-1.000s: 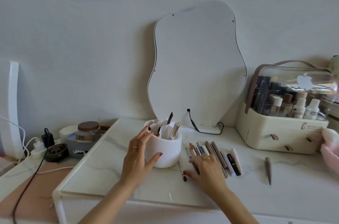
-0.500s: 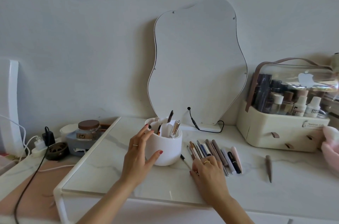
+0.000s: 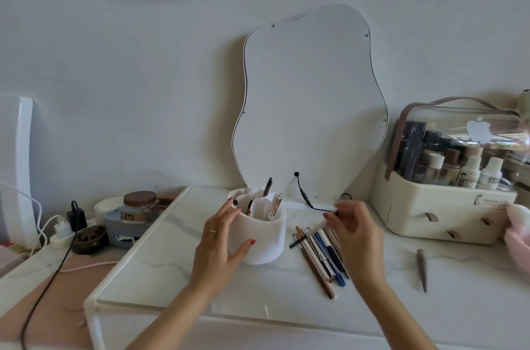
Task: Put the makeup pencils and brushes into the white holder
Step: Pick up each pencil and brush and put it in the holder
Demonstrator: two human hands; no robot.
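The white holder stands on the counter, and it is steadied by the left hand, whose spread fingers are laid around its left wall. This support is best kept while the next piece is lowered, tip down, into a free compartment. The row of pencils and brushes lies just right of the holder. The right hand, pressed flat on this row half a second earlier, is now raised above it; through blur, it cannot be told whether something is pinched.
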